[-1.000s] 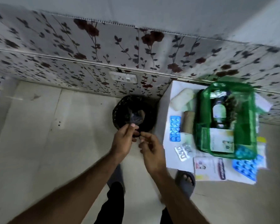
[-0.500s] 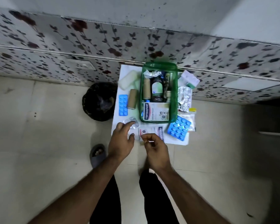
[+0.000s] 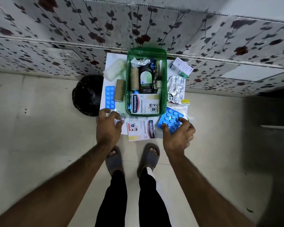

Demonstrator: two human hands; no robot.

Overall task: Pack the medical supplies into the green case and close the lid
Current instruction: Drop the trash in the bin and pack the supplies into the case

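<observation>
The green case point(image 3: 129, 82) lies open on a small white table point(image 3: 115, 55), holding a brown bottle point(image 3: 145, 79), a bandage roll point(image 3: 134, 78) and a Hansaplast box point(image 3: 145, 104). My left hand point(image 3: 107, 128) is at the table's front left corner, its fingertips on a silver blister strip point(image 3: 121, 117) and its thumb spread away. At the front right, my right hand point(image 3: 179, 136) is spread over a blue blister pack point(image 3: 169, 117), thumb and fingers touching its edges. A second Hansaplast box point(image 3: 141, 130) lies between my hands.
Left of the case lie a white gauze pack point(image 3: 115, 69), a tan roll point(image 3: 120, 90) and another blue blister pack point(image 3: 109, 97). To its right are a white box point(image 3: 181, 67) and foil strips point(image 3: 176, 89). A black bin point(image 3: 87, 95) stands left of the table, by the floral wall.
My view swung from the black bin to the table. My left hand came to the silver strip. My right hand moved right onto the blue blister pack and spread its fingers.
</observation>
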